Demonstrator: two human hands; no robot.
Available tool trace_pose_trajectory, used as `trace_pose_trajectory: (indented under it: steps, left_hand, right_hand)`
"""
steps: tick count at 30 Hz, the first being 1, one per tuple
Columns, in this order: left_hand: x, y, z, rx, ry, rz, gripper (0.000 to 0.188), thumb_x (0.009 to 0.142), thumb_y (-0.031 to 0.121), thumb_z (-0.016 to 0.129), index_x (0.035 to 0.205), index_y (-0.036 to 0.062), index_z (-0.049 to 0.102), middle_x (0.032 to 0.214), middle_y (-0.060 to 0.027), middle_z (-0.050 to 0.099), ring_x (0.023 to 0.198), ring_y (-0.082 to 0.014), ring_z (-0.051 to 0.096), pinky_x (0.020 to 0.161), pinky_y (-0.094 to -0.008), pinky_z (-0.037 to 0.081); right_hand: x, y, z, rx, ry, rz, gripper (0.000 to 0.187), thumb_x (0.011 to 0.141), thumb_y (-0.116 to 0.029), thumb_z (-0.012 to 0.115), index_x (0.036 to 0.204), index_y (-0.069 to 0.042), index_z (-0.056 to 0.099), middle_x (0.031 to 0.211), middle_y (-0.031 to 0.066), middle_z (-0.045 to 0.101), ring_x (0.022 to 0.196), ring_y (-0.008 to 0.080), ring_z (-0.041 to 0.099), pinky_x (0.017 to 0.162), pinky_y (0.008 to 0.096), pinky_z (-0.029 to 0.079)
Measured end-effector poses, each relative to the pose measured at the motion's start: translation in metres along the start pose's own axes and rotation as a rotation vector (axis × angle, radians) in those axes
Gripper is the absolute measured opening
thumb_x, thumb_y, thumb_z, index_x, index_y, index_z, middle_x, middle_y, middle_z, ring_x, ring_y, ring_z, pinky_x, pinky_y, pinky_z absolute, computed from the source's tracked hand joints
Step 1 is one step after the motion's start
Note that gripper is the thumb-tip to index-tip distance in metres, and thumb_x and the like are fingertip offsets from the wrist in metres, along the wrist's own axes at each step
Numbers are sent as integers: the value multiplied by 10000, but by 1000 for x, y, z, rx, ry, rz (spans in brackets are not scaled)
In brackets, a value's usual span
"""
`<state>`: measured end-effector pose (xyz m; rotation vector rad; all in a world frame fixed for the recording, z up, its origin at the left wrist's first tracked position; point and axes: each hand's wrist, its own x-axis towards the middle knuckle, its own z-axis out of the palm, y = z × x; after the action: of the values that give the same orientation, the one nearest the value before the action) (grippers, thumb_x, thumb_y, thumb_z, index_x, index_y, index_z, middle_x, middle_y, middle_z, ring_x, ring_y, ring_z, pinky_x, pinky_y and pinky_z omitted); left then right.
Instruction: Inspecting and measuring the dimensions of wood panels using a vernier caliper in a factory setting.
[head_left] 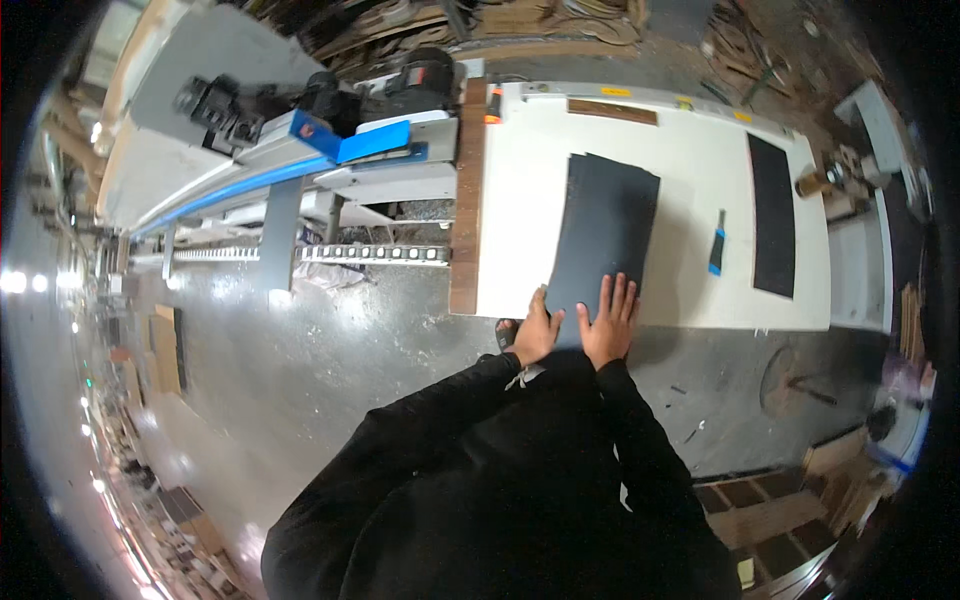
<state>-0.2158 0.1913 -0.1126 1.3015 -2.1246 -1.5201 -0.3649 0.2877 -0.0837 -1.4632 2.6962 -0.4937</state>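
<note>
Worktable, white-topped; brown strip along its left edge, metal rail along the far edge. White surface shows both sides of the stack. Dark grey panel stack: mid-table, long axis running away from the person, near end overhanging the near edge, far end slightly fanned. Right hand: flat on top, fingers extended. Left hand: at the left near edge; whether it grips underneath cannot be told. Blue-handled tool and black panel: to the right. Lower right: dark brown rectangles in rows.
</note>
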Motion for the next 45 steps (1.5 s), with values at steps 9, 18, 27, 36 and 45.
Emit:
trace_pose_trajectory:
  steps: [9, 18, 27, 36, 45]
  left_hand:
    - [42, -34, -101, 280, 164, 281, 726, 1040, 413, 607, 1515, -98, 408, 1565, -346, 420, 1489, -486, 378, 1246, -494, 310]
    - [169, -176, -455, 721, 1057, 19, 518, 896, 368, 762, 1161, -56, 632, 1120, -267, 657, 1081, -452, 621, 941, -553, 468]
    - [194, -231, -538, 557, 645, -475, 803, 1039, 698, 373, 1248, -15, 677, 1237, -317, 692, 1203, -479, 646, 1023, -559, 496]
    - [179, -162, -426, 626, 573, -335, 772, 1086, 625, 328, 1054, -24, 745, 1056, -339, 722, 1040, -534, 681, 926, -590, 527]
    - [107, -93, -330, 345, 301, -93, 807, 1098, 608, 380, 982, -123, 703, 914, -358, 707, 951, -484, 716, 855, -530, 522]
  right_hand:
    - [-1, 7, 3, -130, -66, -23, 739, 1066, -480, 518, 1658, -98, 294, 1736, 164, 208, 1600, 405, 171, 1292, 559, 177]
    - [-6, -22, 9, -200, -97, 99, 670, 1086, -371, 489, 1648, -59, 299, 1728, 177, 244, 1589, 426, 199, 1283, 572, 176]
    - [-3, -36, 22, -122, 19, 179, 628, 1095, -361, 462, 1629, -50, 349, 1721, 163, 278, 1589, 415, 212, 1276, 567, 176]
    - [-13, -34, 25, -117, 50, 208, 645, 1079, -392, 472, 1622, -63, 364, 1709, 152, 305, 1580, 405, 237, 1284, 554, 171]
    - [38, -50, 6, 617, 136, 343, 618, 1079, -386, 592, 1562, -30, 440, 1644, 202, 398, 1497, 379, 413, 1230, 443, 323]
